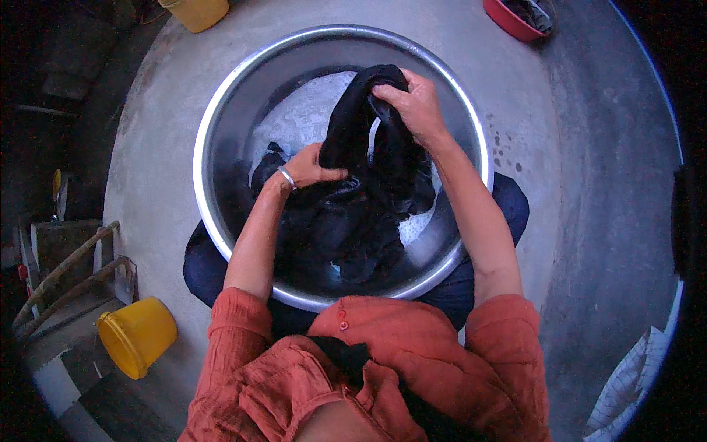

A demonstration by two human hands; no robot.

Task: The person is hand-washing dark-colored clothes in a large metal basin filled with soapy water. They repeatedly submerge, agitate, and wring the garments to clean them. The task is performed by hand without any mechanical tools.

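In the head view, hold the black cloth (350, 199) over the metal basin (346, 31) so drips should fall inside; grip firmly, since it probably hangs heavy. Your right hand (420, 107), upper centre, pinches its raised fold; your left hand (308, 166), centre-left, grips its side, the bulk heaped lower down.

**Clearance Around the Metal Basin** (199, 166)

Passage is available inside the far-left rim, beside the black cloth (346, 125). The cloth's raised fold, gripped by the left hand (313, 166) and right hand (418, 107), obstructs the centre. The left forearm (254, 239) and right forearm (477, 214) cross the near rim, restricting entry there.
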